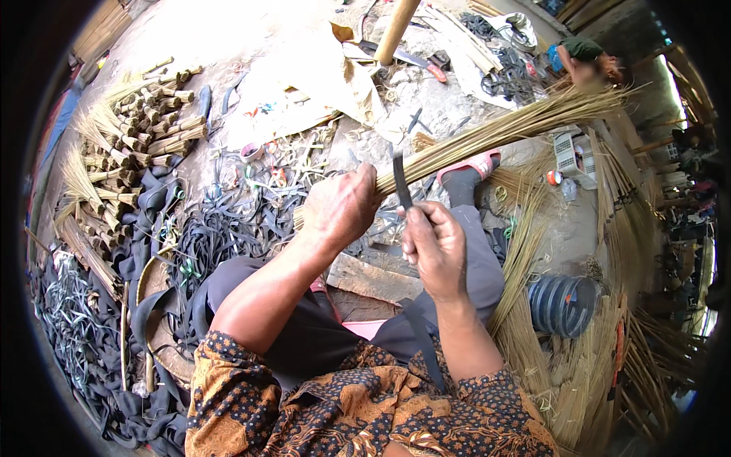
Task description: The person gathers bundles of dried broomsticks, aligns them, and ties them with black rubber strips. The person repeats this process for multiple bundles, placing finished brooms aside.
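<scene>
1. Straw-coloured stalk bundle (495, 137): held up off the floor (403, 91), in front of the person, slanting toward the floor's far right side.
2. Left hand (339, 206): fist closed round the bundle's near end.
3. Right hand (434, 247): thumb and fingers pinched together on a black strip (401, 179), which lies across the bundle just beside the left fist.
4. Progress, judged: strip is on the bundle, apparently not yet fastened; securing it looks left. Number of turns, cannot tell.
5. Dark length (422, 343) over lap; same strip or not, cannot tell.
6. Outward: loose stalks (518, 266) and blue ribbed jug (560, 305), floor's right side; tangled strips (221, 232), left; short bundles (145, 145) heaped near its left edge.
</scene>
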`<state>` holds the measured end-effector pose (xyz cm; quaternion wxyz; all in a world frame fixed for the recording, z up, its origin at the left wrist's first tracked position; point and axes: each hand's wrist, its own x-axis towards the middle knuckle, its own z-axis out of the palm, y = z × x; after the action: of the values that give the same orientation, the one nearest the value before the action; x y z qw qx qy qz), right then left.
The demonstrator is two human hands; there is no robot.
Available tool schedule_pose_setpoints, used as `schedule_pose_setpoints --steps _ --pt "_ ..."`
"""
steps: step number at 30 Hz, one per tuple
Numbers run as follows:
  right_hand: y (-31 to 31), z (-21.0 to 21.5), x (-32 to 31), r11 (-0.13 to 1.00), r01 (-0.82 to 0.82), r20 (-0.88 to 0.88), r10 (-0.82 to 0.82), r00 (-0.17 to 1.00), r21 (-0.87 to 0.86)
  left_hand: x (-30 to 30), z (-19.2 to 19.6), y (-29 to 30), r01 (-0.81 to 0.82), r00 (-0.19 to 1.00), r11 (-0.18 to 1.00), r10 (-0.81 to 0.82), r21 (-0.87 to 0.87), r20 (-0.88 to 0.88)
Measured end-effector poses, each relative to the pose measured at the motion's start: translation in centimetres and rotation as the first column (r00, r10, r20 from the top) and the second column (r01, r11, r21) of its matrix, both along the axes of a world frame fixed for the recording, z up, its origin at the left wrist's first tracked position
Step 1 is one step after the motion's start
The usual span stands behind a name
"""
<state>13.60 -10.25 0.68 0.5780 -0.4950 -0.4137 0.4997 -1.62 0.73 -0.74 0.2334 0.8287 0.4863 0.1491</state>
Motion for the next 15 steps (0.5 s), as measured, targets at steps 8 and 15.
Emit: schedule_pose_setpoints --steps 8,15 --pt "0.0 0.6 -1.5 0.981 0.132 0.122 -0.115 0.986 -0.142 0.3 -0.5 -1.4 -0.012 1.0 1.0 0.012 0.016 0.019" --pt "0.1 1.6 -1.7 0.966 0.116 0.122 -0.089 0.989 -0.231 -0.4 0.0 -1.8 0.058 0.992 0.995 -0.067 0.087 0.102"
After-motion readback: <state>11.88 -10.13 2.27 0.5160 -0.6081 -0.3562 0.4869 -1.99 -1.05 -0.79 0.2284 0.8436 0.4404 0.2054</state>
